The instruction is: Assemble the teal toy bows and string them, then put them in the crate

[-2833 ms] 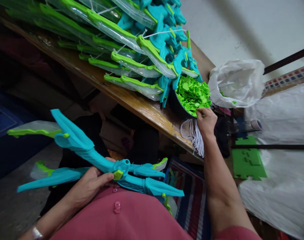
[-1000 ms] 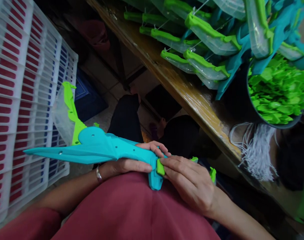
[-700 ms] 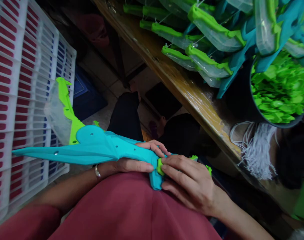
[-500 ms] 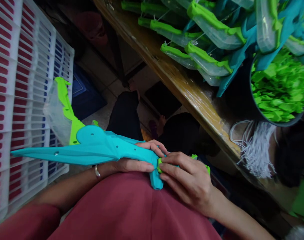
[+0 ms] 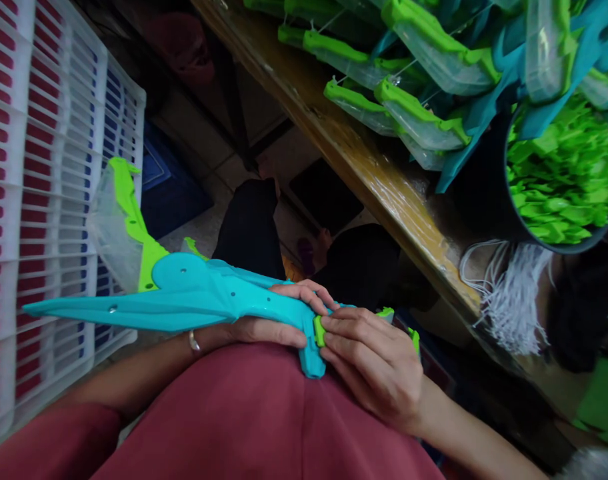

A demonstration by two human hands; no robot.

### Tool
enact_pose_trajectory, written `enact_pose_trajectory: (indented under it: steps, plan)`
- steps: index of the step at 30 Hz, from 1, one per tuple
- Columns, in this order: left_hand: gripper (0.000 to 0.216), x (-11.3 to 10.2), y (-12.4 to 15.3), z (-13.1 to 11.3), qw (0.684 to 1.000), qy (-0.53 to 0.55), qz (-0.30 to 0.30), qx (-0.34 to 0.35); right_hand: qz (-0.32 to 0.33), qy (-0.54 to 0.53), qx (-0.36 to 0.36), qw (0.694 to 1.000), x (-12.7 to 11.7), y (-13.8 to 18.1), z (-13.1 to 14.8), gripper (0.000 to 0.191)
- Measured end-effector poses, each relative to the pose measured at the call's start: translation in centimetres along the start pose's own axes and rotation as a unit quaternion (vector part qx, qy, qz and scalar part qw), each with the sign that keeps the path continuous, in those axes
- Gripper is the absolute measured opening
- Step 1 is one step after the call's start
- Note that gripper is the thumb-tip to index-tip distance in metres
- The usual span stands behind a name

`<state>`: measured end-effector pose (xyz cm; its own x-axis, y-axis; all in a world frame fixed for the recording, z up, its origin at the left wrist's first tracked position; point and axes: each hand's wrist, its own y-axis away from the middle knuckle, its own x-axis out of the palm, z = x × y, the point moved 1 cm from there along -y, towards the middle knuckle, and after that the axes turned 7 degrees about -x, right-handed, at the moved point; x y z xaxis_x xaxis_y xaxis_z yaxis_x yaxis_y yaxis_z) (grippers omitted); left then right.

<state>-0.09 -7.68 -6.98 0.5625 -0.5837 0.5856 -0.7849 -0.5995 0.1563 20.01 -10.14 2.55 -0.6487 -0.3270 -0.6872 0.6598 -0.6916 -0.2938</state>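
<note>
A long teal plastic toy (image 5: 184, 300) with a green and clear blade at its far end lies across my lap. My left hand (image 5: 279, 317) is wrapped round its handle. My right hand (image 5: 374, 360) is closed over the toy's middle, its fingers pressing a small green plastic piece (image 5: 318, 330) against the teal body. More green tips of the toy stick out beyond my right hand.
A wooden table edge (image 5: 364, 167) runs diagonally above my lap, piled with finished teal and green toys (image 5: 419, 100). A black bowl of green pieces (image 5: 559, 180) and a bundle of white strings (image 5: 509, 293) sit at the right. White slatted crates (image 5: 44, 167) stand at the left.
My right hand left the bowl of green pieces and came down to the toy on my lap. Over the last second it closed further over the green piece; the toy barely shifted.
</note>
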Motion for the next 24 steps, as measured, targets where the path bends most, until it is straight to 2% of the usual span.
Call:
enact_pose_trajectory:
  steps: [4,9,13,15,18,21,24]
  plan:
    - [0.052,-0.1,0.3,0.3,1.0,-0.012,0.002,-0.016,0.015,-0.02,0.005,1.0,0.1,0.2,0.1,0.024]
    - [0.045,-0.2,0.5,0.7,1.0,-0.008,0.011,-0.018,0.055,-0.05,-0.002,0.997,-0.3,0.6,-0.2,0.024]
    - [0.046,-0.4,0.4,1.3,1.0,0.015,0.011,0.01,0.081,-0.078,0.013,0.994,-0.5,0.7,-0.3,0.044]
    - [0.042,-0.3,0.4,1.3,1.0,0.023,0.005,-0.005,0.089,-0.07,0.029,0.993,-0.4,0.6,-0.1,0.051]
    - [0.041,-0.1,0.5,1.1,0.998,0.044,-0.018,-0.045,0.097,-0.019,0.068,0.993,-0.1,0.5,0.4,0.044]
    - [0.042,-0.1,0.6,1.1,0.995,0.053,-0.054,-0.072,0.118,0.081,0.092,0.985,0.3,0.1,1.1,0.032]
    - [0.043,-0.3,0.6,1.3,0.993,0.028,-0.063,-0.094,0.146,0.193,0.077,0.967,0.7,-0.6,1.7,0.039]
